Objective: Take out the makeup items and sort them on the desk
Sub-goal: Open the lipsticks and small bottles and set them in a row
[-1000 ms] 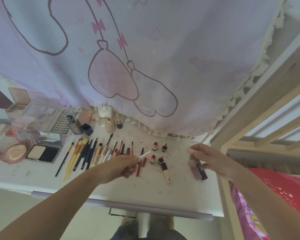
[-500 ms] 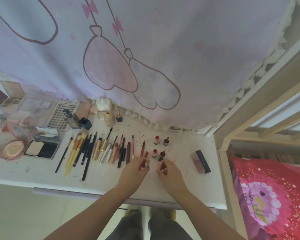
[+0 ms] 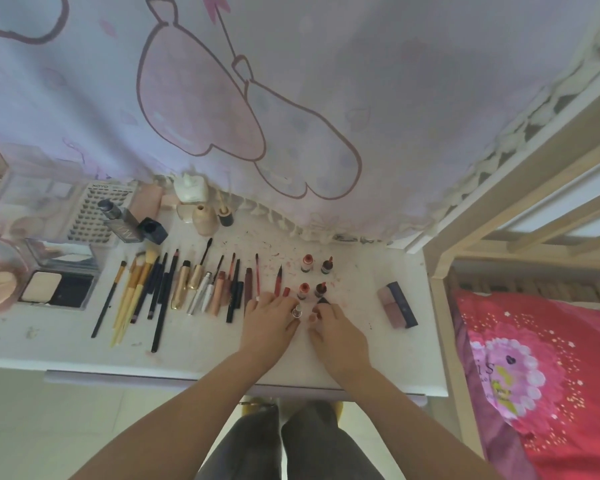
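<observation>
A printed curtain (image 3: 291, 98) hung behind the white desk (image 3: 187, 344). A row of brushes (image 3: 132, 296) and pencils lay left of centre, compacts (image 3: 58, 289) sat at the far left, and a dark box (image 3: 397, 304) lay well to the right. Four small bottles (image 3: 306, 264) stood in a square just beyond the hands. The left hand (image 3: 269, 325) was closed on a small silver tube (image 3: 296, 311). The right hand (image 3: 338, 332) pinched what seemed a dark-tipped cap (image 3: 323, 301), fingers together, close beside the tube.
</observation>
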Action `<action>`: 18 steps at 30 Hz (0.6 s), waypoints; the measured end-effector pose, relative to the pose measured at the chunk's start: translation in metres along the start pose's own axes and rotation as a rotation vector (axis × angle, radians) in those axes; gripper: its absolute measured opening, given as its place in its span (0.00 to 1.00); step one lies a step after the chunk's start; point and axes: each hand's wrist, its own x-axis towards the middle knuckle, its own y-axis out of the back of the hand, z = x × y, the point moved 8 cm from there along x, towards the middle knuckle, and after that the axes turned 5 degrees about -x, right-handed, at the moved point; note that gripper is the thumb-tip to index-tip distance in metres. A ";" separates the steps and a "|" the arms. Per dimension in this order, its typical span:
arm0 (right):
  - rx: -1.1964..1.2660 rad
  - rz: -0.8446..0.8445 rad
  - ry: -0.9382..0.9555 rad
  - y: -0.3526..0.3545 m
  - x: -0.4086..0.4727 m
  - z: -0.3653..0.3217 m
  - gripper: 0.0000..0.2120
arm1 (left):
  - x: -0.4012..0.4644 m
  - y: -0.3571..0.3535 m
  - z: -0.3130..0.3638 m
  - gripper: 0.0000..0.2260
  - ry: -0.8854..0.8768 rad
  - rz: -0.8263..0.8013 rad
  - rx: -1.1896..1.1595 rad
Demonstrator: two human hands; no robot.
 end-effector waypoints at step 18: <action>0.644 -0.251 -0.489 -0.001 -0.024 0.061 0.09 | -0.059 -0.036 0.047 0.13 0.018 -0.308 -0.288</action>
